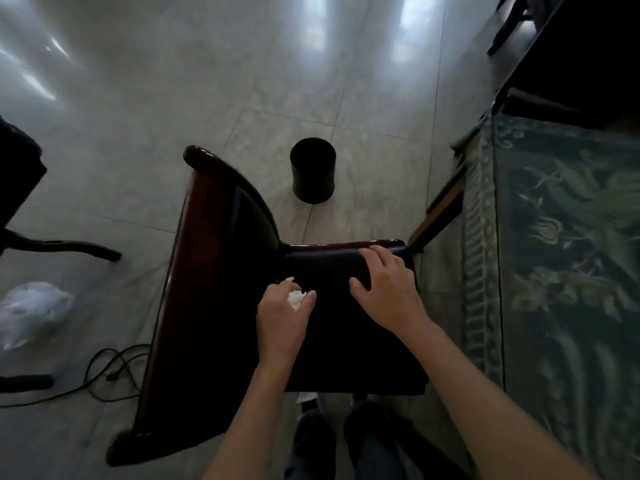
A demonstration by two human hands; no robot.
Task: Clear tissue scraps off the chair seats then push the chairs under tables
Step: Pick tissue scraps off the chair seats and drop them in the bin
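A dark wooden chair (194,271) with a black padded seat (346,341) stands below me, its backrest to the left. My left hand (282,317) is over the seat's far left part and pinches a crumpled white tissue scrap (297,298) between thumb and fingers. My right hand (388,285) rests on the seat's far right part, fingers spread and bent over the padding near the front rail. The table (568,237) with a green patterned cloth lies to the right, its wooden leg (440,216) beside the chair.
A black round bin (313,171) stands on the tiled floor beyond the chair. A white plastic bag (31,313) and a black cable (107,372) lie on the floor at left, near another dark chair (20,202). More dark furniture (581,57) fills the upper right.
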